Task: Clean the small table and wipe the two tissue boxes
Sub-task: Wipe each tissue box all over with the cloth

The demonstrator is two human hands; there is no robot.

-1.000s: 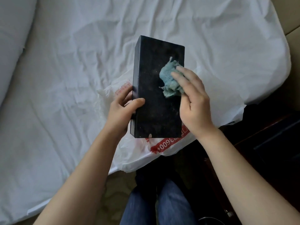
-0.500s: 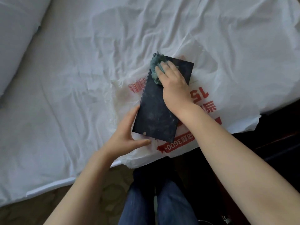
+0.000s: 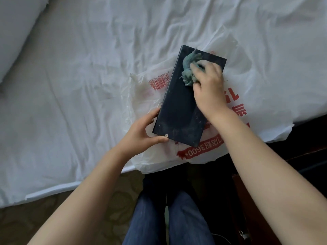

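A dark, dusty tissue box (image 3: pixel 178 110) lies flat on a white plastic bag (image 3: pixel 235 131) with red print, spread on the bed. My right hand (image 3: pixel 208 89) grips a crumpled teal cloth (image 3: pixel 190 70) and presses it on the box's far end. My left hand (image 3: pixel 141 133) holds the box's near left corner, thumb along the near edge and fingers along the left side. The cloth is partly hidden under my right fingers. Only one tissue box is in view.
The bed's white wrinkled sheet (image 3: pixel 79 76) fills most of the view, with a pillow (image 3: pixel 16 27) at the far left. Dark wooden furniture (image 3: pixel 300 165) stands at the right. My legs in blue jeans (image 3: pixel 168 218) and patterned carpet (image 3: pixel 62 218) are below.
The box went from being held up in my left hand to lying flat on the bag. My right hand moved the cloth across the box's far end toward the right.
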